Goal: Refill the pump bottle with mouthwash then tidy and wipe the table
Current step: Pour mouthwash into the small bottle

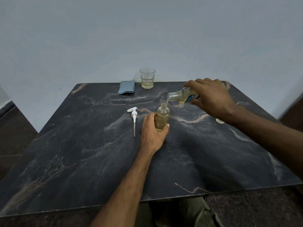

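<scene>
1. The pump bottle (pixel 162 117) stands upright near the middle of the dark marbled tabletop (pixel 82 161). The left hand (pixel 152 133) wraps its lower half, thumb and fingers curled round it in a snug grip.
2. The right hand (pixel 211 95) holds the mouthwash bottle (pixel 182 96) at the pump bottle's 1 o'clock. It is tipped nearly flat, its open mouth just above the neck, and a thin stream falls in.
3. The pump bottle looks like light, clear, thin plastic. It is likely to tip or squeeze, and to be slick if wet, so low on the body is the steady place to hold it.
4. The pump head (pixel 134 117) lies at its 9 o'clock. The folded blue cloth (pixel 127 89) and the glass tumbler (pixel 147 78) sit toward 11 and 12 o'clock.
5. The mouthwash label shows blue print, too small to read.
</scene>
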Demonstrator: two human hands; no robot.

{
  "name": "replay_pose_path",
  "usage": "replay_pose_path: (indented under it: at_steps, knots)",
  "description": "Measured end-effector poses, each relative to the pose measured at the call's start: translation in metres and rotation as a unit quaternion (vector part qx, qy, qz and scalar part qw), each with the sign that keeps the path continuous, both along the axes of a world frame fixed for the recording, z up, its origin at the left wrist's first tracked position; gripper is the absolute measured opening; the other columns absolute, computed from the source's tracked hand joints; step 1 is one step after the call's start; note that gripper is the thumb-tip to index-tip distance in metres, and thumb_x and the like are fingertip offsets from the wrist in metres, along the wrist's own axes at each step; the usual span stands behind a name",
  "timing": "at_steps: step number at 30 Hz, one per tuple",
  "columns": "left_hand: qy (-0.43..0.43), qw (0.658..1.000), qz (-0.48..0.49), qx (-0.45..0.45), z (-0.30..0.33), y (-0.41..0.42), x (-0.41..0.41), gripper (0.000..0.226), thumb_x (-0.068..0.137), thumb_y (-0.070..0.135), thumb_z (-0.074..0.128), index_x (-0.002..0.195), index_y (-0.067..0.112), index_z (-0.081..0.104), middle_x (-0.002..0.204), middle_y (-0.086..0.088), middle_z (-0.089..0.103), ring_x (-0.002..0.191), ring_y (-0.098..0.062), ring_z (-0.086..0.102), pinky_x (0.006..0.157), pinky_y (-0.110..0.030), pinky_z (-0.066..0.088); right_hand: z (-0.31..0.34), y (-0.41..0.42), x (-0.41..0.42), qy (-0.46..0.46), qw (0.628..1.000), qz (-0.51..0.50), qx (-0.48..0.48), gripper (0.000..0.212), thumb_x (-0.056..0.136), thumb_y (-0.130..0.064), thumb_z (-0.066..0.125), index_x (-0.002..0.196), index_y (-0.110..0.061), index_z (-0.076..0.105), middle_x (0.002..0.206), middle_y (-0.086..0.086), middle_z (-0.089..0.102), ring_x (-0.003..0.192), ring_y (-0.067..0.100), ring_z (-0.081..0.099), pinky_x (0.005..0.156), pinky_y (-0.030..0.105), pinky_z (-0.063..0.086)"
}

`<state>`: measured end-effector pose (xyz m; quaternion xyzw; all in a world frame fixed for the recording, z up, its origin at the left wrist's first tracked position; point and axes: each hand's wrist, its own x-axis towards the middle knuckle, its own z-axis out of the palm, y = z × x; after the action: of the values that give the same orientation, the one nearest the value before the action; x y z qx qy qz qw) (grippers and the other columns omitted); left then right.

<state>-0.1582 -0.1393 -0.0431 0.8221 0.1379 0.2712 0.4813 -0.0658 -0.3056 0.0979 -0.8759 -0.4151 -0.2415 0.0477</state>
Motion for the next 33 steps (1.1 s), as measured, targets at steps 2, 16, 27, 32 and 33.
replay_pose_path:
  at_steps: [2,16,27,32,33]
  knots:
    - [-0.001,1.000,0.001,0.001,0.000,0.000,0.000,0.046,0.081,0.032,0.074,0.120,0.020,0.052,0.116,0.002,0.055,0.107,-0.017,0.056,0.090,-0.042,0.053,-0.003,0.002,-0.002,0.032,0.999,-0.001,0.016,0.055,0.081,-0.025,0.077,0.130,-0.017,0.052,0.119,0.006,0.065,0.106,0.029,0.059,0.087,0.044,0.044]
    - [0.008,1.000,0.000,-0.006,0.001,0.001,0.001,0.047,0.081,0.031,0.076,0.119,0.024,0.050,0.118,0.006,0.054,0.108,-0.014,0.057,0.091,-0.042,0.055,-0.043,-0.004,0.001,0.325,0.890,-0.037,0.317,0.062,0.074,-0.025,0.083,0.125,-0.019,0.050,0.120,-0.002,0.061,0.102,0.013,0.061,0.083,0.030,0.056]
    - [0.014,1.000,0.003,-0.009,0.000,0.000,0.001,0.048,0.082,0.032,0.076,0.121,0.023,0.050,0.120,0.004,0.056,0.109,-0.016,0.059,0.092,-0.042,0.055,-0.071,-0.026,0.013,0.422,0.801,-0.038,0.424,0.063,0.075,-0.020,0.082,0.129,-0.013,0.049,0.126,0.003,0.062,0.113,0.019,0.063,0.091,0.043,0.057]
    - [0.014,1.000,0.002,-0.008,-0.002,0.001,0.002,0.049,0.082,0.033,0.075,0.122,0.022,0.050,0.121,0.003,0.057,0.110,-0.016,0.059,0.093,-0.042,0.054,-0.077,-0.032,0.017,0.435,0.785,-0.029,0.440,0.065,0.074,-0.022,0.082,0.130,-0.014,0.049,0.125,0.002,0.062,0.113,0.019,0.063,0.092,0.044,0.056]
    - [0.015,1.000,0.002,-0.009,-0.002,0.001,0.002,0.049,0.082,0.033,0.075,0.122,0.022,0.050,0.122,0.003,0.057,0.110,-0.016,0.059,0.093,-0.041,0.054,-0.079,-0.033,0.018,0.437,0.784,-0.028,0.440,0.066,0.073,-0.024,0.082,0.130,-0.015,0.049,0.126,0.002,0.062,0.113,0.019,0.063,0.093,0.044,0.056]
